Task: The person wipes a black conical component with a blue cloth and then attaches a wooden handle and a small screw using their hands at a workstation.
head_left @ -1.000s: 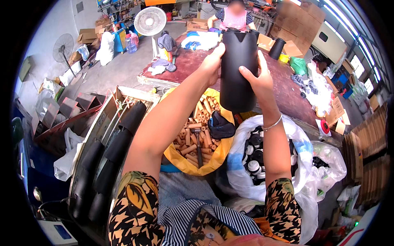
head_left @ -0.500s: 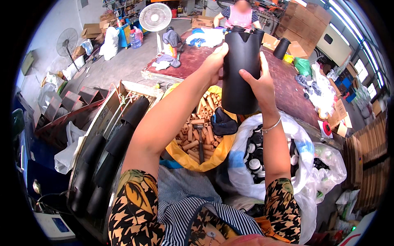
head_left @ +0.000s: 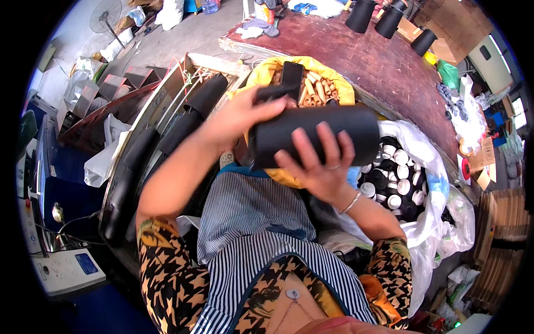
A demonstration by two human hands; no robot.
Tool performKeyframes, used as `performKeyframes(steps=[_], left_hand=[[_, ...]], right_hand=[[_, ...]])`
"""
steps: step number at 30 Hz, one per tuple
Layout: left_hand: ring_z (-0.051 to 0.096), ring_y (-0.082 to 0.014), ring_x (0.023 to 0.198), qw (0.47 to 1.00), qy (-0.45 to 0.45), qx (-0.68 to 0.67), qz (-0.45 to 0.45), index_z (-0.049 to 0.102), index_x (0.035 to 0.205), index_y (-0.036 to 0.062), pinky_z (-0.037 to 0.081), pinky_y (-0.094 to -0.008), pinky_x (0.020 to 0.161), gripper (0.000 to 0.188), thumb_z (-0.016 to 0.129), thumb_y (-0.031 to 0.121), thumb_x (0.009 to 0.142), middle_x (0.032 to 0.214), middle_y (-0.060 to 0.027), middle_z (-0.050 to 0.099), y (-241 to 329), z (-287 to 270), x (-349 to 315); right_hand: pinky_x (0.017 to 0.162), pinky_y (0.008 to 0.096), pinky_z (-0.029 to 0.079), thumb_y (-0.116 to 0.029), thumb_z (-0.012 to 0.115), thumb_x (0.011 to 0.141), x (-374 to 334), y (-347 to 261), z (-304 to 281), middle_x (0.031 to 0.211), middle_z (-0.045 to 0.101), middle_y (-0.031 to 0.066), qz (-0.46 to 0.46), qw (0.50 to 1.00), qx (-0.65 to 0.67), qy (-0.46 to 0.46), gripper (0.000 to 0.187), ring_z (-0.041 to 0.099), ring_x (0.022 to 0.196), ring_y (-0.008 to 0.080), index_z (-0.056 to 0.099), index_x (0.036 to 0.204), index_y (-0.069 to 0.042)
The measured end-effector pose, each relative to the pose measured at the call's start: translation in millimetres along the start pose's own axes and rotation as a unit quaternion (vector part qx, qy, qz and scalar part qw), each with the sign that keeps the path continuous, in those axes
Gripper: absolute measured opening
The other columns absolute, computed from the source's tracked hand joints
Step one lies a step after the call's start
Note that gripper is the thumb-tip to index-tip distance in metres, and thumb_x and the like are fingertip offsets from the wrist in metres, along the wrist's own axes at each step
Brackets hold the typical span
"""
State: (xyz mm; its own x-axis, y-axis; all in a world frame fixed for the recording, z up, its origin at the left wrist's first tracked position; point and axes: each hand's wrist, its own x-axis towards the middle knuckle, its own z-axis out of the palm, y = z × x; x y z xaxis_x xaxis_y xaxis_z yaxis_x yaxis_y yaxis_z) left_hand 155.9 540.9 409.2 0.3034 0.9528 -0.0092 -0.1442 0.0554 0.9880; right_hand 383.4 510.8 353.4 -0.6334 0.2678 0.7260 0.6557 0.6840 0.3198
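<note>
Gripped at its end by the left hand (head_left: 236,114), with fingers and thumb apparently closed about that part, a black jug (head_left: 278,129) is held lying on its side above the lap. Along its near flank the right hand (head_left: 325,167) is laid with fingers spread rather than wrapped; how much weight is borne by it cannot be told. Both hands are blurred, so the step in hand is judged to be a handling of the jug in the air, with nothing yet seen to be fitted to it. Just beyond the grip, a yellow sack (head_left: 320,64) of short tan tubes (head_left: 317,92) is partly hidden by the jug. To the right of the grip, black and white caps (head_left: 392,178) are held in a white plastic bag (head_left: 423,147). To its left, black cylinders (head_left: 130,178) are lined up in a wooden trough. Farther out, more black jugs (head_left: 360,16) are stood on a reddish table (head_left: 356,61). For the next move, a firm left hold seems called for before the spread fingers are lifted, since the smooth side could be let slip or roll.
</note>
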Motion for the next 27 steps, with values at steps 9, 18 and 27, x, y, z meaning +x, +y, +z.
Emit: performKeyframes(steps=[9, 18, 27], left_hand=[[0.062, -0.0184, 0.103, 0.952, 0.304, -0.038, 0.006, 0.056, 0.113, 0.0000, 0.049, -0.0328, 0.092, 0.034, 0.067, 0.022, 0.090, 0.109, -0.0118, 0.068, -87.6, -63.2, -178.5], [0.050, -0.0266, 0.123, 0.954, 0.283, 0.071, 0.072, 0.062, 0.107, 0.0011, 0.033, -0.0425, 0.107, 0.042, 0.071, 0.036, 0.085, 0.101, -0.0085, 0.070, -95.5, -54.8, -176.3], [0.056, -0.0302, 0.114, 0.952, 0.176, 0.187, 0.166, 0.063, 0.106, 0.0030, 0.039, -0.0410, 0.101, 0.028, 0.071, 0.015, 0.082, 0.107, -0.0101, 0.066, -118.6, -30.8, -121.1]], right_hand=[[0.075, 0.0379, 0.048, -0.027, 0.062, 0.083, -0.6, 1.8, 82.4, 0.104, 0.063, 0.0052, 0.067, 0.980, 0.190, -0.009, 0.028, 0.061, 0.095, 0.0233, 0.064, 0.109, -0.015], [0.093, 0.0417, 0.046, -0.019, 0.062, 0.088, -56.1, 84.2, 224.9, 0.109, 0.063, 0.0102, 0.159, 0.877, 0.190, -0.412, 0.028, 0.059, 0.105, 0.0309, 0.068, 0.115, -0.010], [0.086, 0.0248, 0.046, 0.001, 0.055, 0.093, -14.2, 76.9, 52.3, 0.106, 0.060, 0.0008, 0.398, 0.634, 0.594, -0.294, 0.031, 0.057, 0.096, 0.0103, 0.057, 0.124, -0.005]])
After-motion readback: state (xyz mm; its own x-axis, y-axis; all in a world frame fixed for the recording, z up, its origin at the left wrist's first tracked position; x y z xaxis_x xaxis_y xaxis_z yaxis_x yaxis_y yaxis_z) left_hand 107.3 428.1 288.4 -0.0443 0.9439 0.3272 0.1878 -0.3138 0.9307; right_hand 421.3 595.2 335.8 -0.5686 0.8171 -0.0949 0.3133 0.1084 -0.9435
